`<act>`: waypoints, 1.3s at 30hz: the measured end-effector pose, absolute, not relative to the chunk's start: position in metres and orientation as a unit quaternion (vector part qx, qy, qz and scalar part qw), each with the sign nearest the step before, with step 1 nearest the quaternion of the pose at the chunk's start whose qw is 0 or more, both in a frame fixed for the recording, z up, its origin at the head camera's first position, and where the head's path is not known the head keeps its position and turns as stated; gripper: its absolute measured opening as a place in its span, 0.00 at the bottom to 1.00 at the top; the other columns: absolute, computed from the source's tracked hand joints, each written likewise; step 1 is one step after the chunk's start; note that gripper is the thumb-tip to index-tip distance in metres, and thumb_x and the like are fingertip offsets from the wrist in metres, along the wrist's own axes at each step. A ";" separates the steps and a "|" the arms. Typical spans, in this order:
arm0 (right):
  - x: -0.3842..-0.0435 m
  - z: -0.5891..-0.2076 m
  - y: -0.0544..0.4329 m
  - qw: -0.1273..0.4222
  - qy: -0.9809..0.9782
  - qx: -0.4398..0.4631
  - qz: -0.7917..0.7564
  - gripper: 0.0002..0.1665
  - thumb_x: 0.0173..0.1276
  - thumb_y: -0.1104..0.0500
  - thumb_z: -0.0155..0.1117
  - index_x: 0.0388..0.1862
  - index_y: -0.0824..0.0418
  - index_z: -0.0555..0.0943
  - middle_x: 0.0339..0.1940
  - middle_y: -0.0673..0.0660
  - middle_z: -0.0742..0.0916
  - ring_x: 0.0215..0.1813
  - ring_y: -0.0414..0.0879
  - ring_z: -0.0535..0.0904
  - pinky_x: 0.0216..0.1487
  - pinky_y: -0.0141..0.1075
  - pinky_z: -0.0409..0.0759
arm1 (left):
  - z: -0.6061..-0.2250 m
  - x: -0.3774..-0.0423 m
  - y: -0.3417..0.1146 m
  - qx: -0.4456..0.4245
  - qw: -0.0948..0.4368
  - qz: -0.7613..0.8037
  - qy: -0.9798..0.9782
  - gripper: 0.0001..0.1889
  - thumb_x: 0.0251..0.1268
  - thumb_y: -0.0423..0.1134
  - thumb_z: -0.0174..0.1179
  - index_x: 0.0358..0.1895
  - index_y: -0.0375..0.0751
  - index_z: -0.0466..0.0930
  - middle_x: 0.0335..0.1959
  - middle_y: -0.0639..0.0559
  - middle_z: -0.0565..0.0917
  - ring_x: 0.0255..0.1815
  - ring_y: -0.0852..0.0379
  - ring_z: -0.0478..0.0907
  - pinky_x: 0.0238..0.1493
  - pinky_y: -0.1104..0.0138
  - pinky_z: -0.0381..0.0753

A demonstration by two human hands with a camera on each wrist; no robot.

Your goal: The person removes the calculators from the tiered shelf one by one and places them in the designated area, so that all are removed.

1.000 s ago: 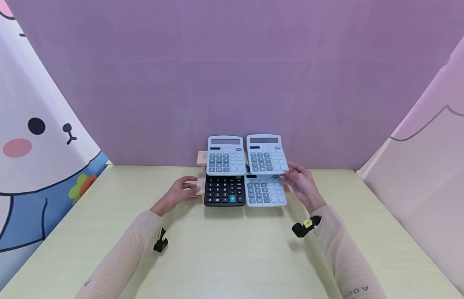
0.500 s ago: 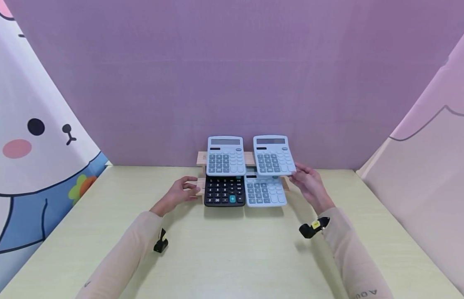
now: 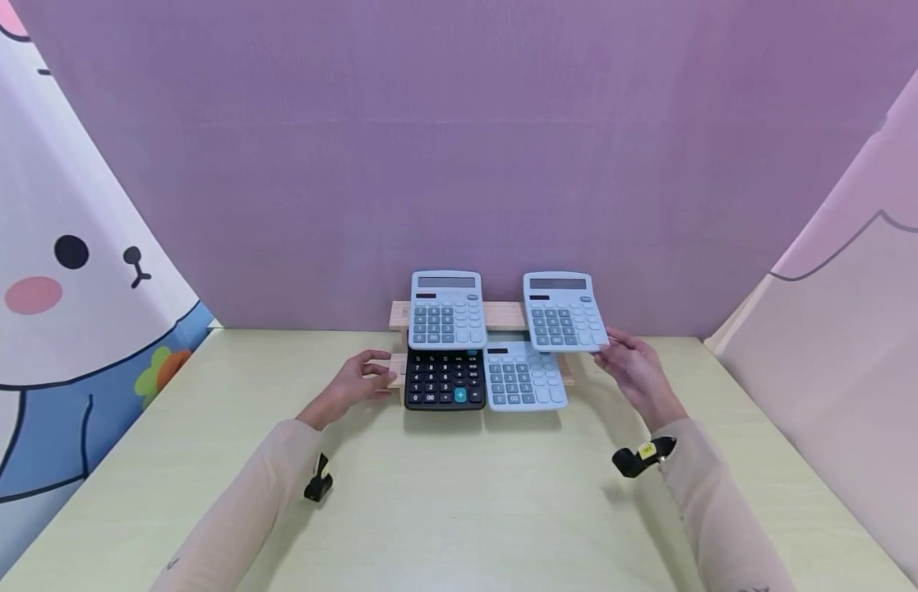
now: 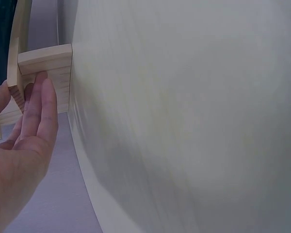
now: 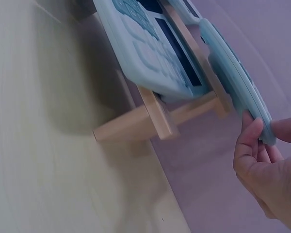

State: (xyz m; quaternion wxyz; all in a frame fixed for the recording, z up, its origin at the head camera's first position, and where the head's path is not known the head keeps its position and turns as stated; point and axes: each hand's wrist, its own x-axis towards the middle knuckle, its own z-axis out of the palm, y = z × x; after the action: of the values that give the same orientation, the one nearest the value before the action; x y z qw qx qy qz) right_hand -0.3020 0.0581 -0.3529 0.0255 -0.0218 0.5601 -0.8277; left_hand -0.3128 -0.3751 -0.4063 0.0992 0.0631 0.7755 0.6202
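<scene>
Pinching the lower right corner of a light-blue calculator (image 3: pixel 565 312), your right hand (image 3: pixel 642 380) has its thumb on one face and its curled fingers on the other. Your right forearm slants in from the bottom right, its sleeve (image 3: pixel 717 501) ending at the wrist. The calculator sits at the right end of the upper slat of the wooden rack (image 3: pixel 505 316), slightly tilted; whether it touches the slat you cannot tell. Your left hand (image 3: pixel 348 389) grips the left end of the lower slat, thumb on one side and extended fingers behind. Between your hands, a black calculator (image 3: pixel 445 380) and a lower light-blue calculator (image 3: pixel 525 382) stand side by side, with an upper left calculator (image 3: pixel 447 311) above the black one.
</scene>
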 end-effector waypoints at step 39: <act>-0.288 -0.372 0.122 0.021 0.505 -0.049 -0.861 0.18 0.67 0.77 0.40 0.44 0.63 0.75 0.36 0.57 0.84 0.36 0.45 0.80 0.37 0.30 0.82 | -0.405 -0.314 -0.374 0.045 0.105 0.614 0.781 0.28 0.64 0.31 0.54 0.65 0.32 0.55 0.52 0.34 0.71 0.45 0.48 0.78 0.50 0.58 0.83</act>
State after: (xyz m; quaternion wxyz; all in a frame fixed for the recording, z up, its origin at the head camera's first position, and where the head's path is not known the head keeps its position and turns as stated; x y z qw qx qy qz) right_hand -0.2884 0.1215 -0.3717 0.0210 -0.0489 0.5053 -0.8613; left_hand -0.3139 -0.3735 -0.4049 0.1048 0.0452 0.7808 0.6142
